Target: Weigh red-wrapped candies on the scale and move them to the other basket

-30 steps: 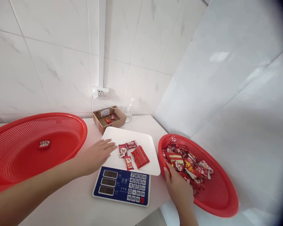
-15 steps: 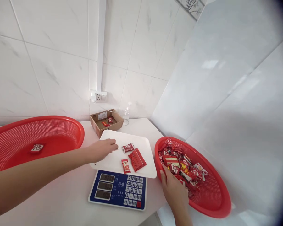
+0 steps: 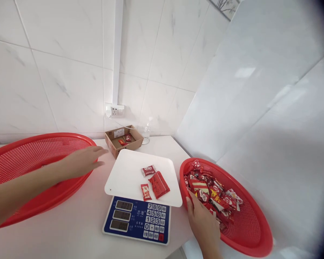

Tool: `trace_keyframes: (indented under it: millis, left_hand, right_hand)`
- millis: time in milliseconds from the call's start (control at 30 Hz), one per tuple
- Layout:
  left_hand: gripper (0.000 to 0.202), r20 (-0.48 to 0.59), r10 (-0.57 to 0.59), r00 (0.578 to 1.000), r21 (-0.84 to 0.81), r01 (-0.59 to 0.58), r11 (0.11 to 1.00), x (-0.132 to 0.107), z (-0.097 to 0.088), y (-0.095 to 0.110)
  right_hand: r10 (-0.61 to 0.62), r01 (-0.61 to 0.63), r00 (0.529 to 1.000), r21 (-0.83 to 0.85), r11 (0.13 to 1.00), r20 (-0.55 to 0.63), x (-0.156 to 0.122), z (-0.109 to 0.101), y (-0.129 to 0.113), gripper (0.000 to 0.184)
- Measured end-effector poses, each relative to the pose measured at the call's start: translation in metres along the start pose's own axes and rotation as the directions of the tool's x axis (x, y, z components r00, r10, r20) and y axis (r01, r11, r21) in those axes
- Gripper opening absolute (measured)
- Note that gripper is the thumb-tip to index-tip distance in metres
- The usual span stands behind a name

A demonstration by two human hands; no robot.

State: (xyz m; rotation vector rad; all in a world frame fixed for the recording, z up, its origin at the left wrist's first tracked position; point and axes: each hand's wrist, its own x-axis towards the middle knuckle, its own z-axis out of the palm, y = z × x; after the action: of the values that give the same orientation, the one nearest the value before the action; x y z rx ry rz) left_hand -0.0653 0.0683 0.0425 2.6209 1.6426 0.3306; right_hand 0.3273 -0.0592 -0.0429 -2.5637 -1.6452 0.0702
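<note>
From the head view, the left hand (image 3: 83, 160), fingers loosely apart with no visible hold, crosses the left basket's (image 3: 51, 137) rim. The right hand (image 3: 203, 221) grips the right basket (image 3: 255, 230), jutting past the table (image 3: 78, 237) edge; candy packets (image 3: 159, 184) sit right of centre on the scale tray (image 3: 121, 174), its left side open.

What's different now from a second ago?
One packet has left the white tray, where three packets remain. The left hand, now open, has moved left from the tray to over the left basket's rim; where the packet went isn't visible. The right hand stays at the right basket's rim.
</note>
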Motion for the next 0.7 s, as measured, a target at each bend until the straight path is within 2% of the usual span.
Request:
trace_keyframes:
  millis: [100, 200, 267, 367, 467, 533, 633, 700]
  left_hand:
    - [0.042, 0.145, 0.159, 0.977, -0.053, -0.152, 0.987, 0.027, 0.023, 0.051]
    - [0.049, 0.22, 0.302, 0.927, -0.103, -0.286, 0.953, 0.055, 0.044, 0.097]
    - [0.051, 0.251, 0.367, 0.896, -0.116, -0.349, 0.93, 0.069, 0.057, 0.117]
    - [0.045, 0.276, 0.404, 0.872, -0.103, -0.391, 0.914, 0.083, 0.072, 0.132]
    - [0.042, 0.273, 0.41, 0.87, -0.079, -0.404, 0.911, 0.085, 0.075, 0.129]
    - [0.046, 0.238, 0.394, 0.888, -0.053, -0.394, 0.918, 0.078, 0.067, 0.117]
    - [0.056, 0.117, 0.318, 0.941, 0.009, -0.321, 0.947, 0.057, 0.039, 0.083]
    - [0.053, 0.007, 0.237, 0.971, 0.051, -0.237, 0.97, 0.038, 0.016, 0.052]
  right_hand:
    - [0.011, -0.011, 1.0, -0.008, 1.0, -0.004, 0.0, -0.002, -0.001, 0.057]
    - [0.008, -0.008, 1.0, -0.016, 1.0, -0.015, -0.001, -0.002, -0.002, 0.056]
    - [0.012, -0.012, 1.0, -0.022, 1.0, -0.02, -0.001, -0.002, -0.003, 0.056]
    - [0.003, -0.003, 1.0, -0.018, 1.0, -0.023, -0.001, -0.001, -0.002, 0.056]
    - [-0.006, 0.006, 1.0, -0.015, 1.0, -0.026, -0.001, -0.001, -0.002, 0.056]
    - [0.0, -0.001, 0.999, -0.02, 1.0, -0.037, -0.001, 0.0, -0.002, 0.055]
    - [-0.002, 0.001, 0.999, -0.031, 1.0, -0.053, 0.0, 0.001, -0.001, 0.056]
    - [-0.01, 0.007, 0.999, -0.043, 0.999, -0.053, 0.0, 0.003, -0.001, 0.057]
